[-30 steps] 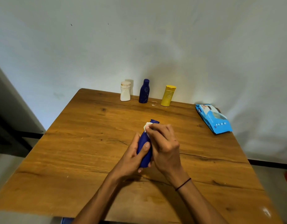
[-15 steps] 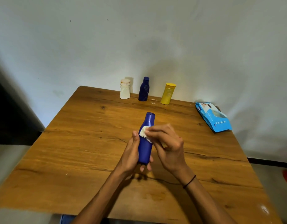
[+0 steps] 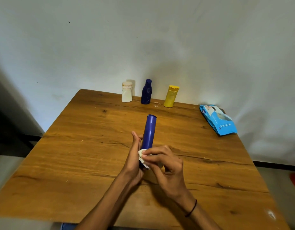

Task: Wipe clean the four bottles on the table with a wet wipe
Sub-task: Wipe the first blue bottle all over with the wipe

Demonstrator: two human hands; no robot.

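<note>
One wipe [image 3: 143, 157] now low on bottle [image 3: 149, 130] (was mid-body).

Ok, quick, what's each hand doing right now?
Left hand: holds the tall dark blue plastic bottle by its lower part.
Right hand: pinches the crumpled white wet wipe against that bottle.

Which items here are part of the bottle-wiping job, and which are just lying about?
Part of the job: blue bottle in hand, wet wipe, white bottle, dark blue bottle, yellow bottle, left hand, right hand.

Lying about: wipes pack.
</note>
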